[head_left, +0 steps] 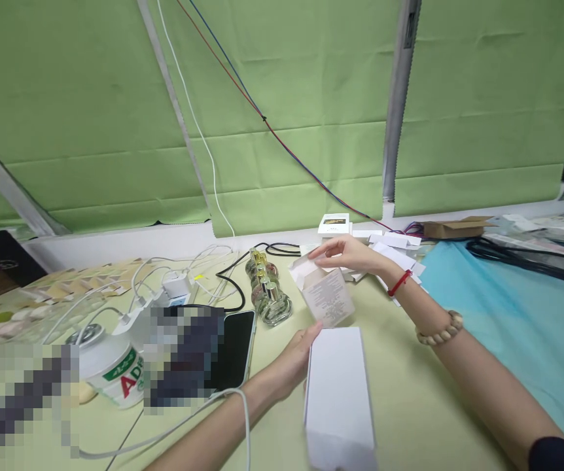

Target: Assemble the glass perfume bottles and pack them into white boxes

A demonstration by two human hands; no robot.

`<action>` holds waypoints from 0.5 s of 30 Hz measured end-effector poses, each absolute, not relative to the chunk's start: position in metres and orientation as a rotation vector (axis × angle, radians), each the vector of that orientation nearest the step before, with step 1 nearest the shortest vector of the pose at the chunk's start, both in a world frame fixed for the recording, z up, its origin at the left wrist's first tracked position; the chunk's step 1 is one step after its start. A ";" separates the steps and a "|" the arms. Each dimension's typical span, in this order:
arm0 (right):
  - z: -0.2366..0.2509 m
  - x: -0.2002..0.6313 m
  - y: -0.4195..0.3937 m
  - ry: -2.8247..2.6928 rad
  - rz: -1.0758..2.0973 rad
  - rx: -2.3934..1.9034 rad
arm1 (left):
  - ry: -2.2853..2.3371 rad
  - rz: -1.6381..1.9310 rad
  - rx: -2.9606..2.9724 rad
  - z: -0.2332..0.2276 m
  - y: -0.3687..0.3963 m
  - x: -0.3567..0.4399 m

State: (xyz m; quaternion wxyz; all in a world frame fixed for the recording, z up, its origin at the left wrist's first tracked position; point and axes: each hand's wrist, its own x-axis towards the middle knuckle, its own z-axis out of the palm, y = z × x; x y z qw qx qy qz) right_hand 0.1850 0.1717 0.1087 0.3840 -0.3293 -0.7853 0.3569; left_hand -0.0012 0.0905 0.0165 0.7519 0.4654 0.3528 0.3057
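A dark-screened phone point(237, 347) lies near a white container point(115, 367).

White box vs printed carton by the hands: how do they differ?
Print: the white box shows a blank upper face; the printed carton shows a panel of small text.
Place: the white box is nearer the camera, the printed carton just beyond it.
Hands: the left hand is at the white box's left side; the right hand is at the printed carton's far end.
Shared: both are whitish with flat faces.
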 end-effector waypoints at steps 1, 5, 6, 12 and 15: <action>0.106 0.185 0.173 -2.028 0.948 -0.831 | 0.777 0.618 1.001 0.015 0.090 -0.002; 0.098 0.183 0.180 -2.127 1.023 -0.806 | 0.784 0.549 0.952 0.008 0.088 -0.003; 0.097 0.182 0.180 -2.134 1.026 -0.783 | 0.781 0.552 0.950 0.008 0.087 -0.003; 0.087 0.164 0.178 -2.021 1.114 -0.679 | 0.723 0.553 0.923 0.009 0.086 -0.002; 0.079 0.159 0.180 -2.015 1.128 -0.659 | 0.723 0.545 0.893 0.008 0.088 -0.002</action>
